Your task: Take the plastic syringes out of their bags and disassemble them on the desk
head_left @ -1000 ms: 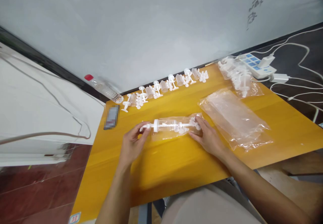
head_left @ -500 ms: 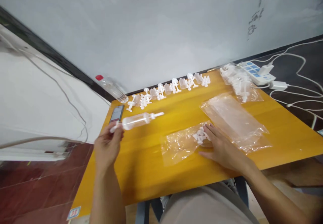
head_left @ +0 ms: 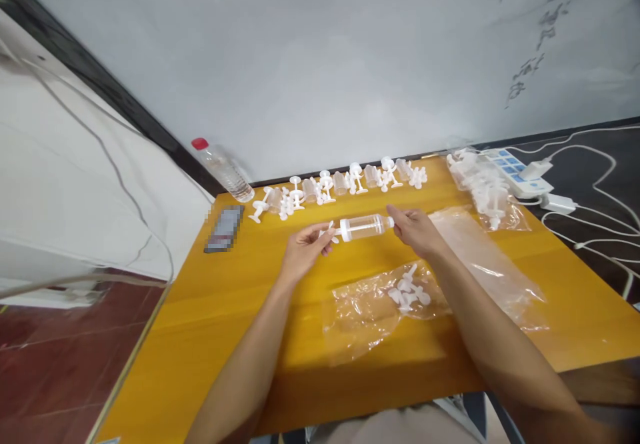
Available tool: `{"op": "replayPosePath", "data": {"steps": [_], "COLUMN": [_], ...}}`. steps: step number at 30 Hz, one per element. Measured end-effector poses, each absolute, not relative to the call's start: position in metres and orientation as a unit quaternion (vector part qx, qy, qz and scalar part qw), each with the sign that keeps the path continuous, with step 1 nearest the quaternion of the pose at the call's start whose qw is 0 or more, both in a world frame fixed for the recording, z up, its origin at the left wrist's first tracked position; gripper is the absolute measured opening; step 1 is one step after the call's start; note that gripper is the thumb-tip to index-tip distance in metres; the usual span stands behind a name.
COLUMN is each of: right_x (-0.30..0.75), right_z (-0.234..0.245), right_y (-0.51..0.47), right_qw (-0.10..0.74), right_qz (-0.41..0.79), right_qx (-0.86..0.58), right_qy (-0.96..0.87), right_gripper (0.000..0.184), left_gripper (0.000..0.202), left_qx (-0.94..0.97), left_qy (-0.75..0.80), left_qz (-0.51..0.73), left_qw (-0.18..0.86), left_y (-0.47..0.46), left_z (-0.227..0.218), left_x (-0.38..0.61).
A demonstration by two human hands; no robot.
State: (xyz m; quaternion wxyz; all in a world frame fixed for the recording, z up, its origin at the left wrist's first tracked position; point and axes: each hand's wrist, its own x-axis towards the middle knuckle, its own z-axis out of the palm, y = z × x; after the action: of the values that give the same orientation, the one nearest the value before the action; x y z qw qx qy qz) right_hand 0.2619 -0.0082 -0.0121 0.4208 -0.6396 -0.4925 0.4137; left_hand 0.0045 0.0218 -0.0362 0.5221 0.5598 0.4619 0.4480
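A clear plastic syringe with a white plunger is held level above the yellow table, between both hands. My left hand pinches its plunger end. My right hand grips the tip end. Below my right forearm lies a small clear bag holding a few white plastic parts.
A row of white and clear syringe parts lines the table's far edge. A water bottle lies at the far left, with a phone in front of it. Larger clear bags and a bag of parts lie right, beside a power strip with cables.
The syringe came out of the small bag in my left hand, swung left, then returned to the middle. My right hand left the bag and took the syringe's tip end.
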Motion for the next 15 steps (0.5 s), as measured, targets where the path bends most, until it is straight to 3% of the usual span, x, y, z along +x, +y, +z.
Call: {"op": "replayPosePath", "data": {"steps": [5,11,15], "right_x": [0.262,0.256,0.25], "right_z": [-0.029,-0.041,-0.042], "right_y": [0.0,-0.005,-0.008], "right_qw": [0.398,0.402,0.417], "right_qz": [0.437,0.355,0.266], "right_qx": [-0.661,-0.678,-0.663], "right_qy": [-0.462,-0.502,-0.562], "right_gripper": [0.065,0.062,0.061], "left_gripper": [0.081,0.057,0.056], "left_qx": [0.526,0.441,0.386], "left_qy": [0.415,0.448,0.463], "left_qz": [0.428,0.377,0.318], "left_qw": [0.606,0.68,0.732], "left_y": [0.03,0.033,0.035], "left_z": [-0.049,-0.06,-0.064], "left_x": [0.02,0.027,0.021]}}
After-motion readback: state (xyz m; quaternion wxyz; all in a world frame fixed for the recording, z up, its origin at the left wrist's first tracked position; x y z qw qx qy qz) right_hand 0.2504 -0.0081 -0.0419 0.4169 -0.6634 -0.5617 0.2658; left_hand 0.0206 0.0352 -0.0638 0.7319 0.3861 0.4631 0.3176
